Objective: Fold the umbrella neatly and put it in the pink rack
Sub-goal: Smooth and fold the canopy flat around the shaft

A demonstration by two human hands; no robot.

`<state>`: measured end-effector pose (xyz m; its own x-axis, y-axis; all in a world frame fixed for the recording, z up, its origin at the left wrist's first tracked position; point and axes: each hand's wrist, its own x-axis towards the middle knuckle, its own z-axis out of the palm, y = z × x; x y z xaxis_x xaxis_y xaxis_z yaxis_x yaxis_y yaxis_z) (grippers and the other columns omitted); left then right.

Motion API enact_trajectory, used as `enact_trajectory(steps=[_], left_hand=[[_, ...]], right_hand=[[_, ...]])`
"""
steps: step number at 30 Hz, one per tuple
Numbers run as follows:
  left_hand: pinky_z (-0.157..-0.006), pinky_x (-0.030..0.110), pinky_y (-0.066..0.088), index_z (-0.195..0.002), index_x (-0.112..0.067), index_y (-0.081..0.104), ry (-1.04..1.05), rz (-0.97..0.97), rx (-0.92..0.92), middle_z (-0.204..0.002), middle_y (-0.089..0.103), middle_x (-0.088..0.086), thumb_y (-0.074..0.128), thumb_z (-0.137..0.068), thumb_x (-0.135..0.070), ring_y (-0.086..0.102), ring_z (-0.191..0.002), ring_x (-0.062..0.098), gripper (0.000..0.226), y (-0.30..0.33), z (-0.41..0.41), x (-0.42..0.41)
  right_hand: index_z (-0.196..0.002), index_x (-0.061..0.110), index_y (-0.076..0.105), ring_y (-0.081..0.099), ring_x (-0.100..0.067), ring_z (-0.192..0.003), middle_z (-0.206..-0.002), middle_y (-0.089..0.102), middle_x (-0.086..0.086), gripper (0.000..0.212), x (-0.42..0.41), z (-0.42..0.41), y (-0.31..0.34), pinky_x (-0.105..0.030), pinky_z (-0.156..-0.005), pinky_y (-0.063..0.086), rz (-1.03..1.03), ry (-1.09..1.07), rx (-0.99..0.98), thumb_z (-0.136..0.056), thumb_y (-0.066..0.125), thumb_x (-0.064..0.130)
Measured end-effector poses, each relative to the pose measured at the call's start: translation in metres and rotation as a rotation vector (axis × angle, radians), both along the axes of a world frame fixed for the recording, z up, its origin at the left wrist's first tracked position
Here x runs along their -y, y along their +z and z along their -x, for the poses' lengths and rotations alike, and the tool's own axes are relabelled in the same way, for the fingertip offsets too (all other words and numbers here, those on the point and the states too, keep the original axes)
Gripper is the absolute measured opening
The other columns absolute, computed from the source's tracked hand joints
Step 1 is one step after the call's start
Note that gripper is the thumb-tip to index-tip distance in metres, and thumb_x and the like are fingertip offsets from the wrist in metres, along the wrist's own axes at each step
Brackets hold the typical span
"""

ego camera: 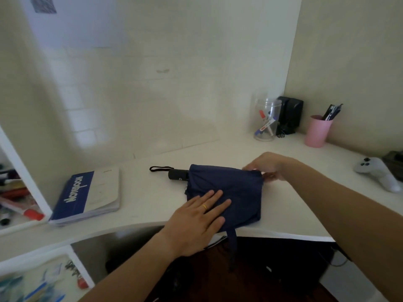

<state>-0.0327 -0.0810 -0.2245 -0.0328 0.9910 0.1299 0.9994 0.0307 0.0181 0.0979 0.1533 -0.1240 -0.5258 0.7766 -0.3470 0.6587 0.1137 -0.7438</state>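
Note:
A collapsed navy umbrella (pixel 235 188) lies flat on the white desk (pixel 144 199), its black handle and wrist loop pointing left. Its closing strap hangs over the desk's front edge. My left hand (pixel 196 221) rests flat on the near part of the fabric, fingers spread, a gold ring on one finger. My right hand (pixel 268 166) pinches the fabric at the umbrella's far right corner. A pink cup-shaped holder (pixel 317 134) with dark pens in it stands at the back right.
A blue and white notebook (pixel 87 195) lies to the left of the umbrella. A clear jar of markers (pixel 267 120) and a black speaker (pixel 291 114) stand in the back corner. A white game controller (pixel 379 173) sits far right. Shelves with stationery are at left.

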Motion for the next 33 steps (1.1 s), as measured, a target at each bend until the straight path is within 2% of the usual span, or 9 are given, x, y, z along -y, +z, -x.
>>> enact_trajectory(steps=[4, 6, 14, 17, 20, 23, 26, 28, 33], left_hand=[[-0.128, 0.037, 0.002, -0.158, -0.050, 0.000, -0.014, -0.026, 0.009, -0.170, -0.008, -0.014, 0.006, -0.106, -0.056, -0.012, -0.156, 0.005, 0.052, -0.001, 0.001, 0.000], [-0.128, 0.039, 0.003, -0.158, -0.051, -0.001, -0.020, -0.037, 0.004, -0.170, -0.009, -0.013, 0.004, -0.106, -0.057, -0.012, -0.156, 0.006, 0.053, -0.003, 0.002, 0.002], [-0.128, 0.040, 0.005, -0.159, -0.049, 0.000, -0.019, -0.049, 0.016, -0.170, -0.010, -0.014, 0.005, -0.106, -0.057, -0.012, -0.156, 0.006, 0.054, -0.003, 0.001, 0.002], [-0.128, 0.039, 0.005, -0.159, -0.048, 0.003, -0.014, -0.053, 0.013, -0.170, -0.006, -0.013, 0.006, -0.106, -0.057, -0.009, -0.156, 0.007, 0.054, -0.002, 0.001, 0.003], [-0.128, 0.039, 0.004, -0.159, -0.049, 0.001, -0.017, -0.043, 0.013, -0.170, -0.005, -0.014, 0.007, -0.106, -0.057, -0.010, -0.156, 0.006, 0.053, -0.001, 0.000, 0.003], [-0.128, 0.038, 0.003, -0.158, -0.050, 0.000, -0.024, -0.030, 0.015, -0.170, -0.006, -0.014, 0.007, -0.106, -0.057, -0.010, -0.156, 0.006, 0.053, 0.000, 0.001, 0.003], [-0.128, 0.038, 0.004, -0.159, -0.049, 0.001, -0.020, -0.027, 0.012, -0.170, -0.007, -0.014, 0.007, -0.106, -0.056, -0.010, -0.156, 0.006, 0.054, 0.002, 0.000, 0.004], [-0.128, 0.038, 0.004, -0.159, -0.049, 0.001, -0.023, -0.023, 0.016, -0.170, -0.006, -0.014, 0.008, -0.106, -0.056, -0.009, -0.156, 0.006, 0.054, 0.002, 0.000, 0.004], [-0.128, 0.038, 0.003, -0.159, -0.049, 0.002, -0.020, -0.035, 0.015, -0.171, -0.004, -0.014, 0.008, -0.106, -0.057, -0.007, -0.157, 0.006, 0.054, 0.000, 0.002, 0.003]], right_hand=[[-0.102, 0.007, 0.077, 0.064, -0.020, -0.087, -0.109, 0.073, -0.010, 0.017, 0.001, 0.009, 0.012, -0.027, -0.065, 0.055, -0.113, 0.107, 0.029, -0.086, 0.074, 0.014], [-0.103, 0.007, 0.075, 0.064, -0.021, -0.097, -0.113, 0.072, -0.010, 0.017, -0.002, 0.008, 0.016, -0.032, -0.079, 0.056, -0.130, 0.140, 0.000, -0.092, 0.070, 0.018], [-0.111, -0.001, 0.071, 0.069, -0.023, -0.098, -0.111, 0.075, -0.016, 0.026, 0.022, -0.009, 0.026, -0.036, -0.094, 0.053, -0.127, 0.380, -0.419, -0.101, 0.059, 0.019], [-0.110, 0.002, 0.072, 0.068, -0.021, -0.094, -0.114, 0.073, -0.019, 0.026, 0.020, -0.011, 0.022, -0.041, -0.096, 0.054, -0.124, 0.298, -0.473, -0.097, 0.064, 0.023], [-0.119, 0.006, 0.062, 0.063, -0.024, -0.091, -0.120, 0.068, -0.014, 0.052, 0.011, -0.008, 0.024, -0.038, -0.081, 0.051, -0.110, -0.056, -0.263, -0.097, 0.054, 0.052], [-0.115, 0.014, 0.053, 0.060, -0.029, -0.093, -0.114, 0.062, -0.009, 0.057, 0.015, -0.001, 0.023, -0.044, -0.097, 0.045, -0.013, -0.045, 0.136, -0.089, 0.056, 0.065], [-0.115, 0.004, 0.061, 0.064, -0.024, -0.091, -0.114, 0.068, -0.010, 0.051, 0.014, 0.009, 0.023, -0.038, -0.086, 0.055, -0.013, -0.041, -0.101, -0.078, 0.084, 0.030], [-0.115, 0.003, 0.067, 0.069, -0.024, -0.096, -0.114, 0.073, -0.011, 0.044, 0.019, 0.007, 0.028, -0.032, -0.077, 0.057, -0.023, 0.001, -0.313, -0.077, 0.085, 0.016], [-0.114, 0.007, 0.066, 0.073, -0.028, -0.100, -0.103, 0.078, -0.011, 0.034, 0.040, -0.023, 0.030, -0.035, -0.087, 0.058, -0.037, 0.161, -0.620, -0.082, 0.078, 0.001]])
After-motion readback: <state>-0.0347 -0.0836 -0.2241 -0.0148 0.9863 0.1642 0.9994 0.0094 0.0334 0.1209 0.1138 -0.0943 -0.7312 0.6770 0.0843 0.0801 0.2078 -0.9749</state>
